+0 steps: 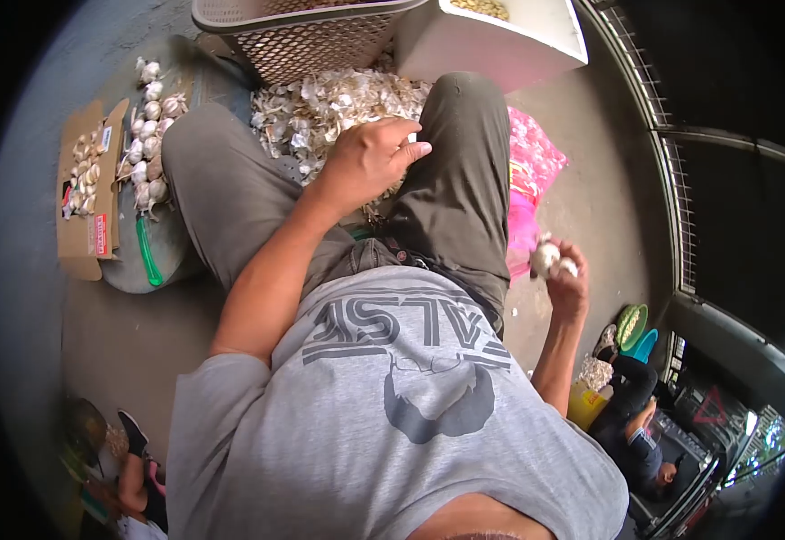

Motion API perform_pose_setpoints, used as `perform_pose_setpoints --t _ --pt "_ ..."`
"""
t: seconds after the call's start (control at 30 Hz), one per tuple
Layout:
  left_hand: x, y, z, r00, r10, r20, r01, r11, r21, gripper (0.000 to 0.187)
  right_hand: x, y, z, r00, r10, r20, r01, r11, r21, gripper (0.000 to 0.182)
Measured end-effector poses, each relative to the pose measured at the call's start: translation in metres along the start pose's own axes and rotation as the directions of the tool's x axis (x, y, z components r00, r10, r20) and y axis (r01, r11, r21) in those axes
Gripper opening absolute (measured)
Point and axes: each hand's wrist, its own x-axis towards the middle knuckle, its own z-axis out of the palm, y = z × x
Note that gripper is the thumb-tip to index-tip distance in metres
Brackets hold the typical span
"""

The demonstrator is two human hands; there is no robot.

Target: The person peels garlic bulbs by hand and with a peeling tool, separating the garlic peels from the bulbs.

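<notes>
My right hand (571,281) is out to the right, beside my thigh, with its fingers closed around white garlic bulbs (545,258). My left hand (370,160) is held between my knees, fingers bent and thumb near the forefinger; whatever it may hold is hidden or too small to name. Below it lies a heap of garlic skins (320,108). Near my right hand stands a pink mesh bag (536,162). Several whole garlic bulbs (151,135) lie in a row by my left knee, with a green handle (148,255) near them.
An open cardboard box (104,184) holding garlic is at the far left. Ahead stand a latticed plastic basket (311,49) and a white foam box (491,49) with pale cloves inside. One person (636,423) sits behind at the right, another (133,486) at the lower left.
</notes>
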Motion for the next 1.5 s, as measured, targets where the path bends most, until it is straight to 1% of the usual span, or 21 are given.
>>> perform_pose_setpoints --t 0.07,0.1,0.17,0.2,0.27,0.37,0.4,0.47,0.5,0.53,0.6,0.77,0.9,1.0,1.1,1.2,1.23,1.33,1.37,1.47,1.5 --pt "0.006 0.015 -0.006 0.984 -0.141 0.104 0.166 0.943 -0.289 0.041 0.035 -0.032 0.067 0.981 -0.195 -0.01 0.194 0.979 -0.066 0.059" --pt "0.006 0.001 0.006 0.985 -0.106 0.138 0.158 0.878 -0.452 0.056 0.059 -0.037 0.102 0.963 -0.264 0.048 0.267 0.961 -0.074 0.058" --pt "0.007 0.005 0.005 0.976 -0.167 0.139 0.217 0.703 -0.677 0.064 0.103 -0.034 0.165 0.969 -0.226 0.102 0.238 0.964 -0.12 0.052" --pt "0.007 0.007 0.0 0.97 -0.202 0.139 0.235 0.601 -0.764 0.068 0.128 -0.02 0.194 0.947 -0.278 0.159 0.301 0.941 -0.151 0.047" --pt "0.008 0.002 -0.006 0.955 -0.285 0.079 0.211 0.471 -0.856 0.067 0.167 0.005 0.242 0.909 -0.285 0.305 0.313 0.949 -0.047 0.031" --pt "0.008 -0.022 -0.016 0.863 -0.448 -0.232 0.025 0.497 -0.867 0.052 0.198 0.023 0.294 0.835 -0.269 0.48 0.42 0.875 -0.24 0.017" --pt "0.005 -0.029 -0.024 0.842 -0.499 -0.206 0.074 0.485 -0.872 0.046 0.207 0.023 0.304 0.811 -0.236 0.536 0.448 0.839 -0.308 0.016" --pt "0.003 -0.029 -0.034 0.796 -0.54 -0.274 0.019 0.475 -0.88 0.04 0.222 0.024 0.32 0.769 -0.285 0.572 0.532 0.782 -0.325 0.015" --pt "0.005 -0.029 -0.036 0.777 -0.554 -0.3 -0.007 0.469 -0.883 0.038 0.227 0.023 0.326 0.792 -0.25 0.557 0.493 0.8 -0.342 0.013" --pt "0.008 -0.034 -0.035 0.758 -0.597 -0.262 -0.019 0.381 -0.924 0.04 0.232 0.024 0.329 0.794 -0.261 0.55 0.506 0.784 -0.359 0.013" --pt "0.009 -0.035 -0.036 0.741 -0.639 -0.208 0.049 0.359 -0.932 0.054 0.238 0.031 0.328 0.806 -0.285 0.518 0.523 0.752 -0.401 0.012" --pt "0.017 -0.043 -0.026 0.691 -0.696 -0.198 0.072 0.339 -0.938 0.055 0.262 0.044 0.296 0.88 -0.26 0.397 0.395 0.866 -0.306 0.015" --pt "0.021 -0.054 -0.022 0.664 -0.709 -0.238 0.077 0.382 -0.921 0.056 0.26 0.025 0.287 0.854 -0.299 0.426 0.489 0.741 -0.461 0.021" --pt "0.021 -0.063 -0.02 0.648 -0.729 -0.218 0.062 0.337 -0.94 0.055 0.254 0.026 0.287 0.752 -0.416 0.512 0.657 0.401 -0.638 0.024" --pt "0.021 -0.068 -0.018 0.654 -0.725 -0.216 0.031 0.311 -0.95 0.049 0.251 0.024 0.291 0.714 -0.344 0.61 0.7 0.337 -0.629 0.034" --pt "0.023 -0.074 -0.016 0.72 -0.655 -0.23 -0.034 0.297 -0.954 0.036 0.237 0.023 0.301 0.708 -0.148 0.69 0.601 0.64 -0.479 0.045" --pt "0.021 -0.07 -0.017 0.732 -0.631 -0.256 -0.065 0.31 -0.949 0.03 0.235 0.024 0.302 0.67 -0.17 0.722 0.678 0.536 -0.503 0.053" --pt "0.02 -0.06 -0.022 0.767 -0.612 -0.196 -0.032 0.267 -0.963 0.032 0.225 0.014 0.309 0.756 -0.117 0.644 0.584 0.565 -0.583 0.051" --pt "0.02 -0.065 -0.023 0.766 -0.62 -0.168 -0.015 0.244 -0.97 0.032 0.229 0.018 0.307 0.728 -0.197 0.657 0.647 0.516 -0.561 0.044" --pt "0.022 -0.068 -0.025 0.719 -0.66 -0.217 -0.001 0.311 -0.95 0.035 0.243 0.04 0.302 0.789 -0.243 0.564 0.539 0.714 -0.446 0.033" --pt "0.021 -0.07 -0.026 0.715 -0.662 -0.226 -0.004 0.319 -0.948 0.036 0.243 0.039 0.305 0.781 -0.287 0.555 0.571 0.688 -0.448 0.024"
